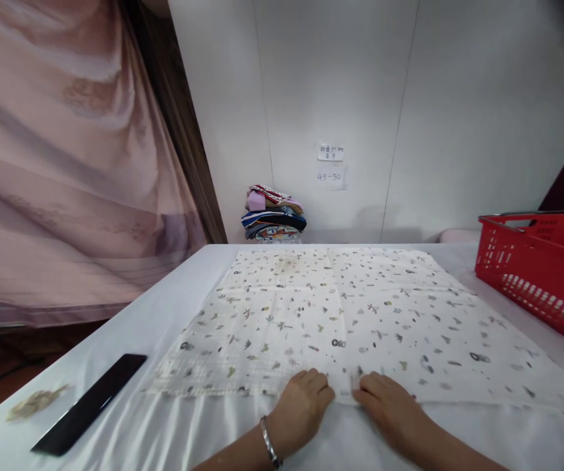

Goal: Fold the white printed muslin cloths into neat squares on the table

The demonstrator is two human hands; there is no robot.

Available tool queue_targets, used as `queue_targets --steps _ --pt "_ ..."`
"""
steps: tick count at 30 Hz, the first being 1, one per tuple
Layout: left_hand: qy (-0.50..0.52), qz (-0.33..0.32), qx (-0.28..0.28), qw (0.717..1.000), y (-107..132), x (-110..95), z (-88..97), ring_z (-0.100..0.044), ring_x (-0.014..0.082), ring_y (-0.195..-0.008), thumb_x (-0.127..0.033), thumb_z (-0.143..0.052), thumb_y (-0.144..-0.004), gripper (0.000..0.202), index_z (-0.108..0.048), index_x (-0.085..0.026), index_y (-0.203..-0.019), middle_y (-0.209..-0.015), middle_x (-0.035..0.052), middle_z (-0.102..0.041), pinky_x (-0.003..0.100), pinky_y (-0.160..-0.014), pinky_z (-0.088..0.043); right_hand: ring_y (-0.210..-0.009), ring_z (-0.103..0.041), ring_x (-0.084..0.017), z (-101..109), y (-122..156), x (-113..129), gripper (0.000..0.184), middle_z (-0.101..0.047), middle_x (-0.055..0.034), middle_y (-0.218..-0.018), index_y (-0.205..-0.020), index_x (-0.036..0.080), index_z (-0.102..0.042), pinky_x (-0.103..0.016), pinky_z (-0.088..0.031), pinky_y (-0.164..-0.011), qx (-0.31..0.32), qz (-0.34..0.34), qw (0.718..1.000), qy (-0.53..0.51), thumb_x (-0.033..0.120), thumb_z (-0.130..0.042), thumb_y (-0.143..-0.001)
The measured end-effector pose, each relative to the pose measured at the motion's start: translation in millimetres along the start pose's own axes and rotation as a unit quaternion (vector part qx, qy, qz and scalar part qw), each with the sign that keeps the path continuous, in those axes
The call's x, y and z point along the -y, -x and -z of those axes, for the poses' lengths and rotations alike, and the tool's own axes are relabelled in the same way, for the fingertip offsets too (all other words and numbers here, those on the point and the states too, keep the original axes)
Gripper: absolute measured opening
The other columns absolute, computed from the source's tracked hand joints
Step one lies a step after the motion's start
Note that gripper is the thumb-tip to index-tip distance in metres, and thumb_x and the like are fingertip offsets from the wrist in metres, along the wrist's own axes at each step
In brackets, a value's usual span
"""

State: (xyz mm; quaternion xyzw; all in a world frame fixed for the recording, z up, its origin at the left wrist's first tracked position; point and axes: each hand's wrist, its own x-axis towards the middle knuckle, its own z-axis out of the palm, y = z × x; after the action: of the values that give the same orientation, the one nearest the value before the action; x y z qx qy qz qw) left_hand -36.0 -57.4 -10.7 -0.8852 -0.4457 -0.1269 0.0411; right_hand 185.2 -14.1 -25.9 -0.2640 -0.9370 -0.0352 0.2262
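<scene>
Printed cloth [341, 314]: spread flat and single-layered at the centre of the white table [164, 418], with its near hem at 6 o'clock.
Left hand [301, 405]: at 6 o'clock on the near hem, fingers curled under. Whether they pinch the fabric cannot be told. A bracelet [268, 441] sits on the wrist.
Right hand [390, 405]: just beside the left, fingers narrow and together with their tips at the hem. Its grip also cannot be told.
Progress (judged): the cloth is laid out and largely smooth. No fold is visible, so all folding remains.
Red basket [537, 275]: at 3 o'clock, beside the cloth's right edge.
Folded stack [273, 214]: at 12 o'clock, against the wall.
Black flat bar [90, 402]: at 8 o'clock, apart from the cloth.
Pink curtain [66, 163]: at 10 o'clock.
</scene>
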Motion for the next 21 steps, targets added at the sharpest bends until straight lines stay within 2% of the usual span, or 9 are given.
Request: queue_targets --steps 3,7,9,12,16,19,21 --pt "0.023 0.014 0.003 1.0 0 -3 2.5 -0.046 0.0158 -0.077 -0.012 -0.054 -0.08 0.007 -0.052 -0.019 -0.082 -0.085 0.0006 -0.054 0.029 -0.069 -0.038 -0.076 -0.047 -0.016 -1 3 2 0.015 -0.055 -0.0025 -0.085 -0.091 0.02 -0.055 -0.028 -0.034 -0.067 0.024 -0.011 1.0 -0.006 0.012 -0.043 -0.087" --pt "0.078 0.021 -0.007 0.997 -13 -9 1.5 -0.047 0.016 -0.083 -0.015 -0.058 -0.077 0.011 -0.053 -0.02 -0.086 -0.091 0.0001 -0.055 0.029 -0.072 -0.038 -0.076 -0.048 -0.017 -6 3 5 0.011 -0.056 -0.0014 -0.083 -0.088 0.02 -0.056 -0.029 -0.033 -0.065 0.022 -0.036 0.999 0.003 0.016 -0.046 -0.088" --pt "0.079 0.0 -0.018 0.997 -20 -9 -4.5 -0.047 0.0155 -0.08 -0.017 -0.057 -0.078 0.005 -0.054 -0.02 -0.081 -0.086 -0.0005 -0.056 0.028 -0.069 -0.038 -0.075 -0.048 -0.017 -4 3 4 0.011 -0.056 -0.001 -0.082 -0.089 0.021 -0.056 -0.029 -0.033 -0.064 0.028 -0.043 0.999 0.007 0.018 -0.046 -0.089" --pt "0.063 -0.04 -0.061 0.995 -24 -2 -20.5 -0.046 0.0147 -0.072 -0.019 -0.059 -0.077 0.007 -0.053 -0.02 -0.074 -0.078 -0.0012 -0.056 0.027 -0.062 -0.035 -0.077 -0.048 -0.016 12 7 -2 0.016 -0.057 -0.0019 -0.086 -0.093 0.021 -0.056 -0.029 -0.036 -0.067 0.068 -0.047 0.996 -0.024 0.018 -0.041 -0.09" --pt "0.066 -0.066 -0.123 0.988 -21 12 -44.5 -0.045 0.014 -0.069 -0.019 -0.061 -0.074 0.008 -0.054 -0.022 -0.075 -0.074 -0.0017 -0.055 0.026 -0.059 -0.034 -0.086 -0.051 -0.016 43 32 -28 0.024 -0.059 -0.0045 -0.096 -0.1 0.022 -0.057 -0.03 -0.041 -0.075 0.096 -0.072 0.987 -0.106 0.017 -0.035 -0.091" --pt "0.061 -0.065 -0.148 0.985 -17 16 -57.0 -0.046 0.0133 -0.068 -0.018 -0.057 -0.077 0.006 -0.055 -0.023 -0.076 -0.072 -0.0018 -0.054 0.025 -0.06 -0.035 -0.097 -0.052 -0.018 62 71 -61 0.028 -0.058 -0.0077 -0.105 -0.108 0.024 -0.057 -0.034 -0.044 -0.083 0.067 -0.148 0.98 -0.114 0.022 -0.035 -0.092" --pt "0.052 -0.066 -0.154 0.985 -14 18 -62.4 -0.047 0.0127 -0.067 -0.017 -0.054 -0.079 0.007 -0.055 -0.023 -0.076 -0.072 -0.0022 -0.054 0.024 -0.06 -0.036 -0.103 -0.052 -0.021 72 101 -86 0.028 -0.058 -0.0095 -0.11 -0.108 0.024 -0.059 -0.036 -0.044 -0.088 0.046 -0.228 0.968 -0.092 0.027 -0.037 -0.091"
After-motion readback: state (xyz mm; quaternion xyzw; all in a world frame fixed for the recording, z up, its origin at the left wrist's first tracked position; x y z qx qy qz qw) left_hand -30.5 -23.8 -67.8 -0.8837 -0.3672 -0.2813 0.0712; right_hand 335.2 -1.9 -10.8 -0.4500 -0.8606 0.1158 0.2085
